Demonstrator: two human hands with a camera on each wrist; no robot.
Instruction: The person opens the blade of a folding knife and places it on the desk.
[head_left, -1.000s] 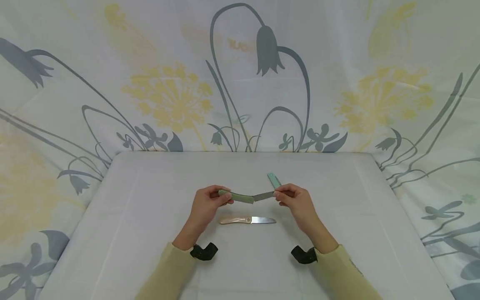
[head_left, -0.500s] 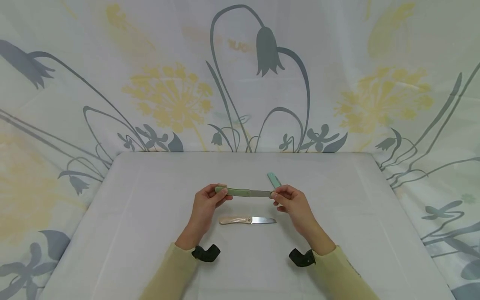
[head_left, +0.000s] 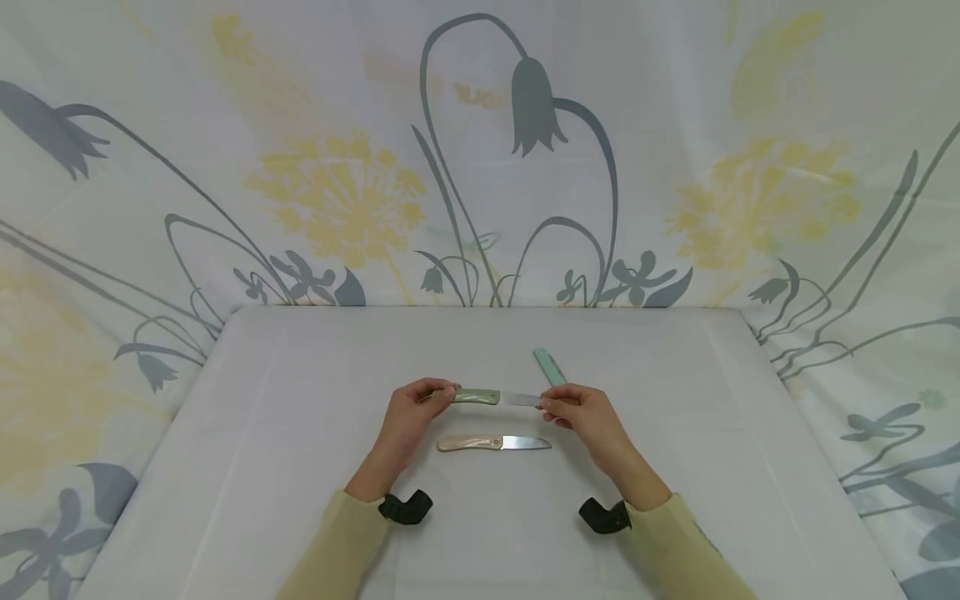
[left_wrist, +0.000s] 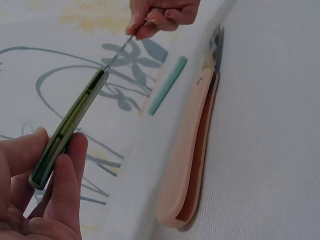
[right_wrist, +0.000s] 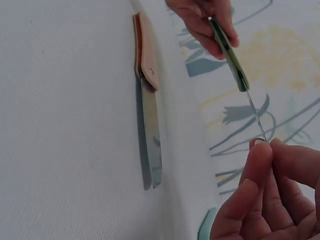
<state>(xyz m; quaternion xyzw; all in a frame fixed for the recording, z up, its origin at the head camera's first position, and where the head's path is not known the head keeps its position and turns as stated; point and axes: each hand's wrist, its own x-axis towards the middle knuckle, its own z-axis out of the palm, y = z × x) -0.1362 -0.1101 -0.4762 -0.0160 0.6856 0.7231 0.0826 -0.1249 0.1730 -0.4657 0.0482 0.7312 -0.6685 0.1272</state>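
A green-handled folding knife point(head_left: 477, 397) is held level above the table between both hands, its blade straight out from the handle. My left hand point(head_left: 409, 417) pinches the handle's end between thumb and fingers. At the other end my right hand point(head_left: 588, 421) pinches the blade tip between thumb and forefinger. The handle's open slot faces the camera in the left wrist view. Nearer to me, a second folding knife point(head_left: 491, 442) with a pale pinkish handle lies unfolded on the table, blade to the right. A mint-green folded knife or handle point(head_left: 550, 366) lies behind my right hand, its near end hidden.
The white-covered table point(head_left: 315, 358) meets a flower-printed cloth backdrop point(head_left: 480, 183) at its far edge. Black wrist mounts point(head_left: 406, 507) stick inward from both sleeves, above the table in front of the pinkish knife.
The green knife's blade, at an angle to its handle a second ago, swung into line with it. Both hands then lowered the knife slightly toward me. The pinkish knife stayed put.
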